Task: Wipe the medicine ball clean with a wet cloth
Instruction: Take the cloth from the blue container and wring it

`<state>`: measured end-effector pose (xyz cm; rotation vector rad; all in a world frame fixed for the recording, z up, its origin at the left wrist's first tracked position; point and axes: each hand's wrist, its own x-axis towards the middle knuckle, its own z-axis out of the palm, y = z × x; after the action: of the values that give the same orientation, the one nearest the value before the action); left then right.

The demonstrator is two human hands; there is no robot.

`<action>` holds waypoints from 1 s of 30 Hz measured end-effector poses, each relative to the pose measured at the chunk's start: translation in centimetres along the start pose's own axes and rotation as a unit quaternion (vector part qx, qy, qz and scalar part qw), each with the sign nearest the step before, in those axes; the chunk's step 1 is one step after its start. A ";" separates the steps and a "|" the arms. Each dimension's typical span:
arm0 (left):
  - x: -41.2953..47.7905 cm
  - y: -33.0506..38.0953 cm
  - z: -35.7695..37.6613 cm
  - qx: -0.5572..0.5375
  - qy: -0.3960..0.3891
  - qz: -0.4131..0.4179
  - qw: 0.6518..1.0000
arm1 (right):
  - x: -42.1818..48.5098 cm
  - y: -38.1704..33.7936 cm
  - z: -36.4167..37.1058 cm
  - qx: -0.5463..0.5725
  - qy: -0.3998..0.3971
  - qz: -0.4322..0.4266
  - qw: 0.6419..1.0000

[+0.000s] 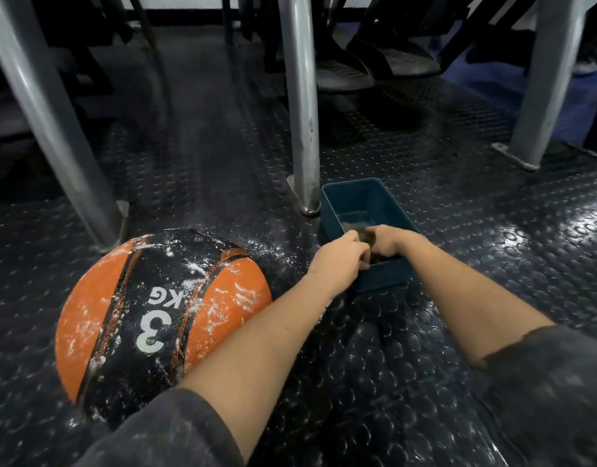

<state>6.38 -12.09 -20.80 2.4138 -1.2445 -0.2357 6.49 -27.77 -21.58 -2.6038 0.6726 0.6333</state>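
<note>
Gripping the dark cloth [364, 231], left hand [339, 261] and right hand [388, 239] meet over the tub [381, 279], medicine ball [162, 311] at eight o'clock.

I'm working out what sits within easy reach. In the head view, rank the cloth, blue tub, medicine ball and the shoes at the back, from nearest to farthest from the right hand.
1. The cloth: in the grip of the right hand.
2. The blue tub: around that hand, just beyond it.
3. The medicine ball: off to the left.
4. The shoes: far back, at the top of the view.
</note>
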 end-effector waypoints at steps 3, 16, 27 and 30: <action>-0.1 0.0 -0.3 0.001 0.004 0.001 1.000 | 1.1 0.1 1.3 -0.095 0.013 0.024 0.995; 1.2 0.7 -1.7 0.008 -0.047 -0.038 0.998 | -2.9 -0.5 -2.1 0.050 0.223 0.011 0.973; -4.0 3.6 -9.7 -0.403 0.173 -0.154 0.885 | -15.1 -4.2 -5.6 0.178 0.254 -0.138 0.941; -7.0 4.0 -12.9 -0.426 0.221 -0.136 0.867 | -18.6 -6.8 -5.4 0.171 0.241 -0.188 0.937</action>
<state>3.62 -4.89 -7.74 1.6974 -0.4292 -0.2283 -2.77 -17.98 -6.04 -2.4560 0.3532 -0.2332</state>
